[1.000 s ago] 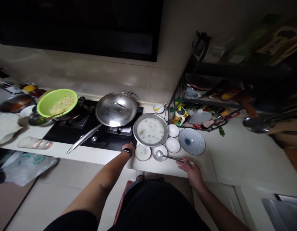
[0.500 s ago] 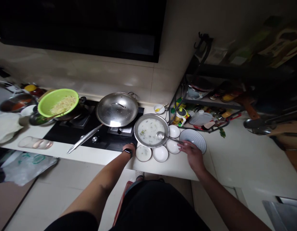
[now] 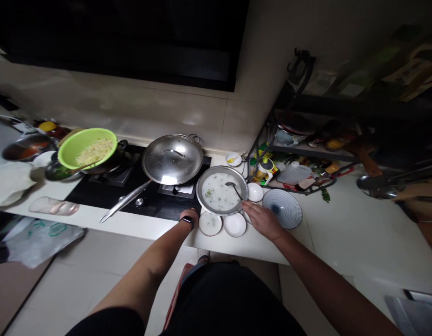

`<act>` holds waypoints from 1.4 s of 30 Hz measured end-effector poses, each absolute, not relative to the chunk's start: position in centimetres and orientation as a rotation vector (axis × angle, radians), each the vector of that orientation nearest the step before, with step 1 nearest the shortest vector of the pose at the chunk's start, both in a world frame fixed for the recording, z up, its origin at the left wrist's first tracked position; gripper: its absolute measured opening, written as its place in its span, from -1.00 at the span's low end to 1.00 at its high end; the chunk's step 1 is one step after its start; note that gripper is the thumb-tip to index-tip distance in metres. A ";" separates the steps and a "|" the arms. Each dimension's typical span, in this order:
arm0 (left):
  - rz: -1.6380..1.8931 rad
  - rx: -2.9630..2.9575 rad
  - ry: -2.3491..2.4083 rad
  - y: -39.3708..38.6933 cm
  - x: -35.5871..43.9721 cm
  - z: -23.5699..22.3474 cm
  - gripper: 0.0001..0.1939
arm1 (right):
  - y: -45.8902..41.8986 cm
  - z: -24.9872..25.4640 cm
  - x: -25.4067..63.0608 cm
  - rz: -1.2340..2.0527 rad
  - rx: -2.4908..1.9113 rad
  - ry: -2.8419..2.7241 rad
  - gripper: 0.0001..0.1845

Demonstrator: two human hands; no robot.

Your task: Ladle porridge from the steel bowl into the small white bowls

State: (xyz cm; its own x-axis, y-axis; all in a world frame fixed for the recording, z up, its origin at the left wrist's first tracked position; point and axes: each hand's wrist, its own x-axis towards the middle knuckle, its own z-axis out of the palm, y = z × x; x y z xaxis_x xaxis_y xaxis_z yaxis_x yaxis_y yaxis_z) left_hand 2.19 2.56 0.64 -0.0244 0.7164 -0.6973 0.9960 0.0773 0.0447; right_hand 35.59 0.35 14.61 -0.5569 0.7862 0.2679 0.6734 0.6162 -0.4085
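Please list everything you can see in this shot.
Steel basin of soup: 1, silver, white soup, on counter beside hob.
Ladle: 1, steel, resting in soup.
White bowls: 4, white, around basin's front and right.
Patterned plate: 1, blue and white, right of bowls.
Lidded pan: 1, steel, on hob.
Green bowl: 1, green, pale food, left on hob.
Hob: 1, black, in white counter.
Shelf rack: 1, dark, crowded, back right.
Left hand: 1, black wristband, at counter edge.
Right hand: 1, fingertips by ladle's handle.

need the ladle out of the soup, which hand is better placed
Right, probably: the right hand sits at the ladle handle; the left hand rests further off, by the soup plate.
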 end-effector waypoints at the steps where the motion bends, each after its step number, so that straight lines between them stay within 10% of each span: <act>1: -0.642 1.696 1.799 2.6 2.2 0.7 -0.48 | 0.0 14.8 35.7 0.381 -1.177 -2.373 -0.58; 19: -0.641 1.711 1.816 2.4 2.0 0.3 -0.52 | -11.7 10.2 39.1 0.793 -1.345 -2.014 -0.65; 31: -0.653 1.690 1.821 2.5 2.2 0.5 -0.53 | -10.6 10.5 40.5 1.234 -1.549 -0.647 -0.41; 42: -0.620 1.685 1.825 2.5 2.1 0.0 -0.51 | -3.0 13.5 37.9 1.007 -1.524 -1.103 -0.51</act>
State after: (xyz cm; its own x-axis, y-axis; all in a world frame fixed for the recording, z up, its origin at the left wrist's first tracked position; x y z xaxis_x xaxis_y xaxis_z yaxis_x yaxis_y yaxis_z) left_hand 2.12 2.51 0.05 -0.0403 0.7280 -0.6843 0.9943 0.0972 0.0448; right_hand 37.90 -2.97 13.46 0.2487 0.9653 -0.0799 0.1667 -0.1239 -0.9782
